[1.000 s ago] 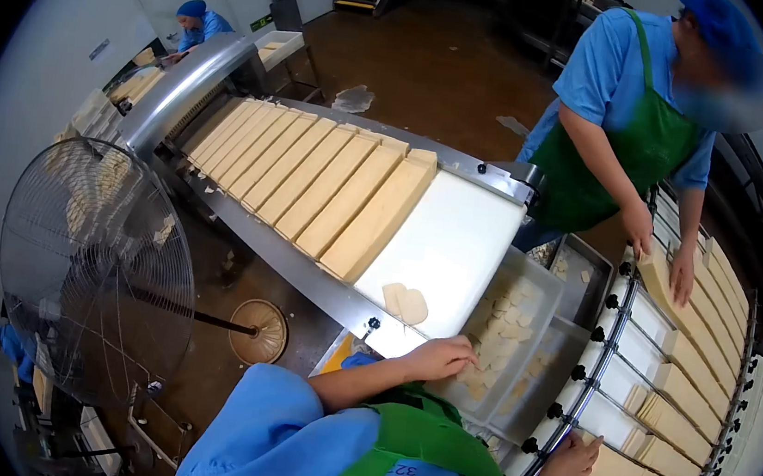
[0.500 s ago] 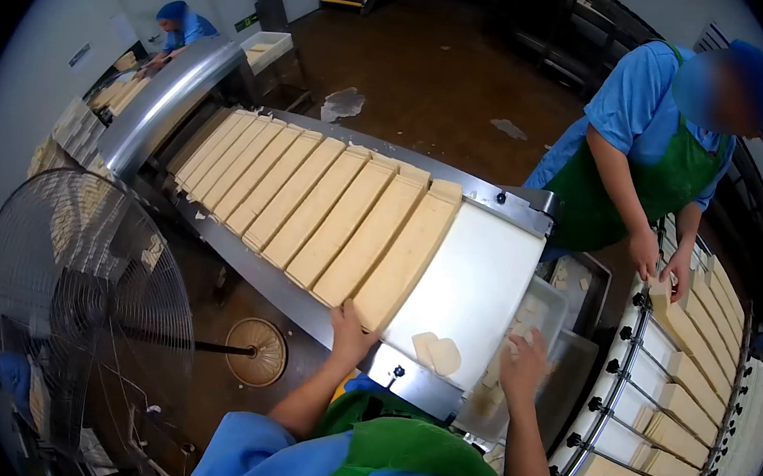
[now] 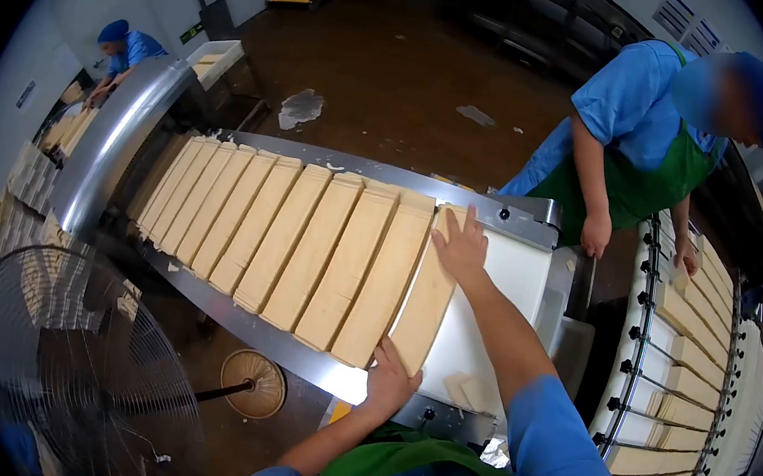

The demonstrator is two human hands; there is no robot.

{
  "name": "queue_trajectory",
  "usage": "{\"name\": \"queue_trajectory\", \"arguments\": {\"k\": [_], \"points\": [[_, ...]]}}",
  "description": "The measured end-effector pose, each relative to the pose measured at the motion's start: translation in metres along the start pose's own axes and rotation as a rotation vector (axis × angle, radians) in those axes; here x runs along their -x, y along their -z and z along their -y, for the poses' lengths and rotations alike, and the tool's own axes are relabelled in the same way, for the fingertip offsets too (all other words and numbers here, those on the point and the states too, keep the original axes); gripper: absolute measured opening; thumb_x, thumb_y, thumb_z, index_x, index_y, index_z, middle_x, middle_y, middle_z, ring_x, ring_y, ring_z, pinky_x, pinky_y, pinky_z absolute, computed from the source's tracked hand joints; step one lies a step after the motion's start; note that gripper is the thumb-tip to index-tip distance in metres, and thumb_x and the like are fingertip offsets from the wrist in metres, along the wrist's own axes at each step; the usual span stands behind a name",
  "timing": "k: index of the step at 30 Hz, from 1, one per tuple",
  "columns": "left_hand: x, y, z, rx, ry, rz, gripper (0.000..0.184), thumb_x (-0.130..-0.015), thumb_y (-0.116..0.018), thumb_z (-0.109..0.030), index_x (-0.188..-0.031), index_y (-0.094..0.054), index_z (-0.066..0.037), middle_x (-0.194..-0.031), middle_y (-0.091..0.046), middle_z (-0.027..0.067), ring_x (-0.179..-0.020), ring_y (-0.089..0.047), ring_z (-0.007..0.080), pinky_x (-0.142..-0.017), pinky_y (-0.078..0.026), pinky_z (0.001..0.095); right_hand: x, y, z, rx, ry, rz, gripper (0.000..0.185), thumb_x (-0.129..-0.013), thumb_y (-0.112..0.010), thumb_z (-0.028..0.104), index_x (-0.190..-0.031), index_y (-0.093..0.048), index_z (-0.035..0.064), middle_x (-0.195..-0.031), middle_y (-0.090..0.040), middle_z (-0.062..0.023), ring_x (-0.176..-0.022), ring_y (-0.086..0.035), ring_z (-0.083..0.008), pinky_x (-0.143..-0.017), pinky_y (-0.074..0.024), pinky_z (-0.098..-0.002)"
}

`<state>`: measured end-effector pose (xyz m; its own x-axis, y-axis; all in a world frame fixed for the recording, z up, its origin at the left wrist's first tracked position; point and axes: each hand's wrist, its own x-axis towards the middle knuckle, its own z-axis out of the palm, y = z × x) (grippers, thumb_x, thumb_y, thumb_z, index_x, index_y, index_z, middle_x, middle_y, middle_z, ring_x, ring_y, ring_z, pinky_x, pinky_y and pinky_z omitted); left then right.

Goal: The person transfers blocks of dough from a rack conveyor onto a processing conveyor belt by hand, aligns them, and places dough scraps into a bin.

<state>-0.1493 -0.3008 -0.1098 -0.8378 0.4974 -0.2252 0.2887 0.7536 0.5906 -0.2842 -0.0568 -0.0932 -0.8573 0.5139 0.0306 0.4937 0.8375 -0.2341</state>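
A long, pale stack of dough sheets point(image 3: 427, 303) lies at the front of a row on the conveyor, with a narrow gap between it and the stack behind. My left hand point(image 3: 392, 380) grips its near end. At the far end, my right hand point(image 3: 462, 247) holds it with the fingers over the top and edge. The other dough stacks point(image 3: 292, 247) lie side by side up the white belt point(image 3: 509, 284). A few loose dough pieces point(image 3: 471, 392) rest on the belt near my body.
A co-worker point(image 3: 643, 135) stands at right beside a second conveyor with dough strips point(image 3: 699, 313) and black knobs along its rail. Left are a large wire fan point(image 3: 88, 374) and a metal machine cover point(image 3: 117, 145). A white bin point(image 3: 569, 351) stands beyond the belt's end.
My right hand has moved from over the bin of scraps to the far end of the front stack. That stack now sits slightly apart from the row. The co-worker's hands have separated.
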Motion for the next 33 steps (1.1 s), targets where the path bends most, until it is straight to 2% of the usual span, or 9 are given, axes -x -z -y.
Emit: {"name": "queue_trajectory", "arguments": {"k": [2, 8, 12, 15, 22, 26, 28, 31, 33], "points": [[-0.002, 0.003, -0.002, -0.042, -0.036, -0.005, 0.101, -0.073, -0.070, -0.043, -0.134, -0.015, 0.016, -0.113, -0.041, 0.0313, -0.078, -0.060, 0.0441, -0.061, -0.054, 0.0459, -0.013, -0.002, 0.007, 0.004, -0.051, 0.046, 0.066, -0.086, -0.053, 0.049, -0.139, -0.038, 0.0126, -0.150, -0.020, -0.0203, -0.127, -0.035, -0.0377, -0.100, -0.0338, -0.0494], [-0.003, 0.002, 0.000, -0.093, -0.077, 0.070, 0.099, -0.073, -0.069, -0.037, -0.134, -0.013, 0.017, -0.113, -0.040, 0.0325, -0.087, -0.056, 0.0450, -0.072, -0.052, 0.0465, -0.010, 0.030, 0.007, -0.031, -0.241, 0.106, 0.065, -0.079, -0.059, 0.049, -0.129, -0.042, 0.0097, -0.134, -0.033, -0.0202, -0.110, -0.050, -0.0406, -0.094, -0.0437, -0.0442], [-0.005, -0.004, -0.008, 0.025, -0.162, 0.114, 0.093, -0.070, -0.071, -0.028, -0.131, -0.015, 0.014, -0.114, -0.037, 0.0334, -0.094, -0.050, 0.0477, -0.081, -0.047, 0.0489, 0.021, 0.057, -0.050, -0.128, -0.579, 0.211, 0.073, -0.072, -0.064, 0.046, -0.128, -0.039, 0.0062, -0.133, -0.033, -0.0187, -0.113, -0.049, -0.0394, -0.092, -0.0451, -0.0444], [-0.006, -0.008, -0.037, 0.068, -0.198, 0.178, 0.084, -0.070, -0.074, -0.026, -0.126, -0.023, 0.011, -0.109, -0.039, 0.0313, -0.093, -0.051, 0.0479, -0.080, -0.047, 0.0496, 0.056, 0.054, -0.103, 0.034, -0.588, 0.080, 0.081, -0.071, -0.066, 0.047, -0.130, -0.033, 0.0024, -0.142, -0.021, -0.0221, -0.118, -0.047, -0.0424, -0.093, -0.0450, -0.0438], [-0.001, -0.044, -0.096, 0.098, -0.324, 0.112, 0.071, -0.068, -0.074, -0.017, -0.122, -0.033, 0.004, -0.115, -0.036, 0.0284, -0.109, -0.041, 0.0447, -0.091, -0.041, 0.0473, 0.163, 0.100, -0.189, -0.556, -0.965, -0.294, 0.081, -0.069, -0.072, 0.033, -0.130, -0.030, 0.0026, -0.142, -0.019, -0.0277, -0.115, -0.046, -0.0498, -0.095, -0.0432, -0.0480], [0.018, -0.070, -0.151, 0.272, -0.451, 0.110, 0.078, -0.067, -0.070, -0.004, -0.135, -0.031, -0.004, -0.132, -0.019, 0.0273, -0.114, -0.037, 0.0426, -0.099, -0.037, 0.0423, 0.263, 0.132, -0.258, -0.478, -1.026, -0.728, 0.075, -0.072, -0.070, 0.037, -0.126, -0.031, 0.0027, -0.129, -0.032, -0.0282, -0.106, -0.051, -0.0492, -0.088, -0.0454, -0.0506], [0.036, -0.074, -0.193, 0.192, -0.645, 0.123, 0.080, -0.072, -0.067, -0.003, -0.140, -0.026, -0.003, -0.139, -0.006, 0.0364, -0.122, -0.029, 0.0520, -0.104, -0.032, 0.0426, 0.310, 0.166, -0.284, -0.554, -1.140, -0.808, 0.071, -0.075, -0.067, 0.040, -0.124, -0.032, 0.0016, -0.121, -0.038, -0.0263, -0.104, -0.051, -0.0492, -0.088, -0.0448, -0.0508], [0.059, -0.093, -0.250, 0.285, -0.765, 0.172, 0.077, -0.073, -0.068, -0.001, -0.140, -0.031, -0.004, -0.143, -0.011, 0.0319, -0.129, -0.025, 0.0481, -0.108, -0.027, 0.0415, 0.368, 0.201, -0.337, -0.537, -1.285, -0.767, 0.071, -0.078, -0.063, 0.045, -0.127, -0.033, 0.0021, -0.125, -0.038, -0.0261, -0.103, -0.051, -0.0478, -0.091, -0.0432, -0.0512], [0.067, -0.106, -0.275, 0.281, -0.895, 0.260, 0.075, -0.075, -0.068, -0.004, -0.140, -0.033, -0.007, -0.147, -0.013, 0.0265, -0.134, -0.022, 0.0438, -0.109, -0.025, 0.0419, 0.399, 0.202, -0.392, -0.340, -1.409, -0.320, 0.076, -0.078, -0.060, 0.051, -0.132, -0.033, 0.0044, -0.134, -0.035, -0.0248, -0.111, -0.050, -0.0432, -0.097, -0.0385, -0.0518]]}}
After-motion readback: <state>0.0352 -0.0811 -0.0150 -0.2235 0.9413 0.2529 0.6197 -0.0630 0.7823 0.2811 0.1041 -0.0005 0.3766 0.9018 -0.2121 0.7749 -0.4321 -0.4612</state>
